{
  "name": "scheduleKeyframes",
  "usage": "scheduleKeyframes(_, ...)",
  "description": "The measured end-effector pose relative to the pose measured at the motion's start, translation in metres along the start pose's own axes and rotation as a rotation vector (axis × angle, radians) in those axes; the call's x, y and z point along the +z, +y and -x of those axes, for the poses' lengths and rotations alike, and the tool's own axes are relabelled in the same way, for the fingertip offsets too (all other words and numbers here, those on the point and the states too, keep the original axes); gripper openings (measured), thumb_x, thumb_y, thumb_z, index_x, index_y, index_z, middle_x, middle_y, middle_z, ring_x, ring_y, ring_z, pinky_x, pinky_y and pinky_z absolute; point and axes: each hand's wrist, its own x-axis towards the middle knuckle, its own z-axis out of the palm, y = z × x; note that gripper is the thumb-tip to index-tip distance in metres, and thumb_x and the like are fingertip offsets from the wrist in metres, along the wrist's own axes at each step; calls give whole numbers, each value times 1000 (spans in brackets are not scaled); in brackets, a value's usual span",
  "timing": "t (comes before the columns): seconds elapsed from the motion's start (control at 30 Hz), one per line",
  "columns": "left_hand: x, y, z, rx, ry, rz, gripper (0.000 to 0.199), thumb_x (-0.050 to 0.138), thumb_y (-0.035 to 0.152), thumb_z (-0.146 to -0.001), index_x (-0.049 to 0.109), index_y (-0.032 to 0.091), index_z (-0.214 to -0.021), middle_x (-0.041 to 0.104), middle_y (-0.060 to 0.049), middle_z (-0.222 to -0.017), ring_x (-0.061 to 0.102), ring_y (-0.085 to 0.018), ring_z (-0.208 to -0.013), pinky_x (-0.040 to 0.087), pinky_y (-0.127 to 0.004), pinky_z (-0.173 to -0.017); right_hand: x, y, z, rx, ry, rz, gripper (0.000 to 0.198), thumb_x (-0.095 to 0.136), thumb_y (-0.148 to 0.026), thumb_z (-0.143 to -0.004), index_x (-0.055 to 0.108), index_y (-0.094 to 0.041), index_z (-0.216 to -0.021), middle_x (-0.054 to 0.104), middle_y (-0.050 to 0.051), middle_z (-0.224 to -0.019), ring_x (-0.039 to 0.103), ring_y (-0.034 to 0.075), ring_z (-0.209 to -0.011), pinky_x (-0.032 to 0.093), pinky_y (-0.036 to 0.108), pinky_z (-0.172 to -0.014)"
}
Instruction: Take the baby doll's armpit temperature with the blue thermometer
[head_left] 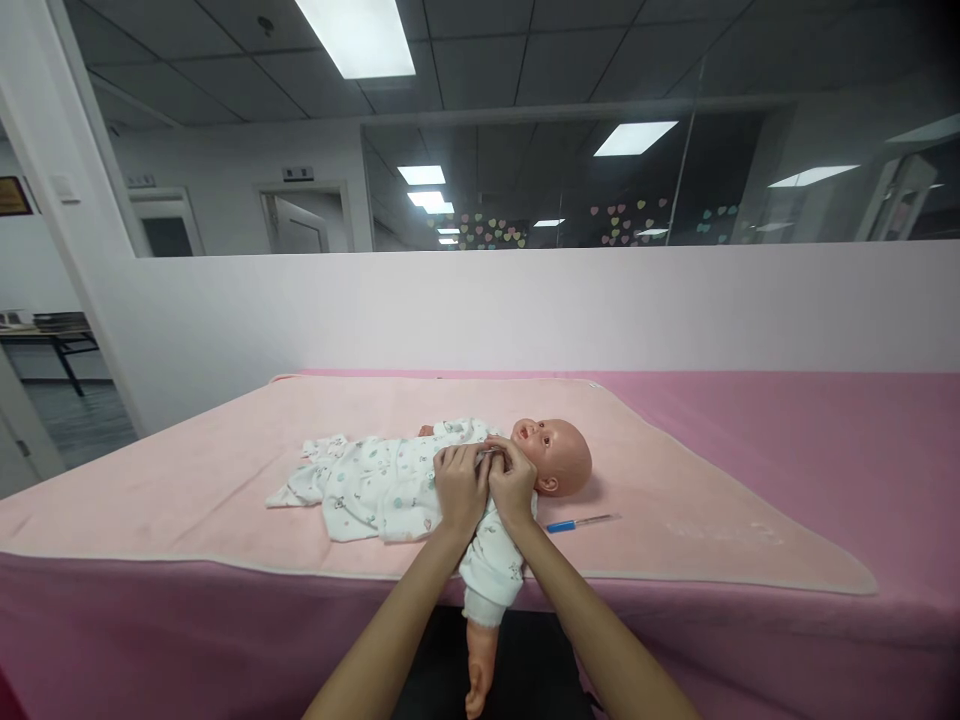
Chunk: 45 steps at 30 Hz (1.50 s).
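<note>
Fingers [456, 460]: both the left hand [459, 490] and the right hand [513, 487] have them curled in nearly closed, side by side, pinching the chest front up by the collar; can't tell which tiny bit sits between the tips, the knuckles block it
Outfit: white outfit [397, 485] with little prints, on the doll, kinda bunched around the middle
Doll: baby doll [561, 458] flat on its back, head to the right, just past the right hand
Dangling arm: the near sleeve [491, 575] runs between the forearms and over the table edge, doll's hand hanging down
What could go wrong: imo a hard tug at the collar could roll the doll toward the edge, since that arm's already hanging off; cramped fingertips could also lose a small fold of cloth
Blue stick: blue-handled stick [582, 523] lies near the right forearm, so a careless elbow might knock it
Underneath: peach pad [675, 530] over a pink cover [862, 450]
Backdrop: white half-wall [525, 310], glass above, heart stickers [487, 232]
</note>
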Motion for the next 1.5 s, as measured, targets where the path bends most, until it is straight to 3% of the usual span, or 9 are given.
scheduleKeyframes(0.47, -2, 1, 0, -8, 103, 127, 12, 47, 25, -83, 58, 20, -83, 64, 0, -80, 55, -16, -79, 33, -31, -81, -2, -8, 4, -65, 63, -14, 24, 41, -11, -78, 59, -17, -92, 66, 7, -87, 63, 16, -82, 52, 30, -74)
scheduleKeyframes(0.63, -7, 1, 1, -16, 134, 164, 12, 48, 19, -76, 57, 19, -84, 63, -2, -81, 54, -18, -80, 34, -33, -80, -3, -7, 3, -99, 126, 22, 26, 37, -10, -80, 57, -17, -94, 65, 6, -86, 63, 16, -81, 52, 31, -74)
scheduleKeyframes(0.9, -24, -16, 0, -92, 179, 35, 16, 45, 12, -70, 57, 21, -75, 62, -1, -76, 52, -20, -80, 31, -37, -83, -5, -5, 3, -139, 115, 46, 29, 32, -9, -80, 57, -18, -91, 64, 6, -84, 60, 16, -81, 50, 32, -75)
scheduleKeyframes(1.07, -22, -14, 3, -53, 27, -12, 10, 48, 14, -68, 53, 21, -71, 59, -2, -76, 50, -20, -79, 33, -35, -80, -2, -2, 4, -117, 61, 92, 32, 31, -7, -78, 56, -17, -95, 64, 7, -88, 60, 17, -83, 49, 32, -75)
scheduleKeyframes(1.23, -17, -12, 3, -161, 83, 0, 6, 45, 15, -73, 49, 20, -73, 58, -2, -75, 50, -19, -78, 34, -34, -78, -2, 1, 5, -191, -107, 148, 37, 33, -4, -71, 58, -17, -95, 64, 7, -89, 59, 18, -86, 47, 31, -77)
scheduleKeyframes(1.5, -13, -15, 3, -201, 61, 20, 14, 39, 23, -84, 52, 19, -84, 63, -3, -82, 56, -19, -78, 34, -35, -79, -5, -10, 1, -255, -308, 229, 15, 47, -19, -77, 59, -18, -87, 62, 5, -82, 54, 19, -80, 41, 32, -74)
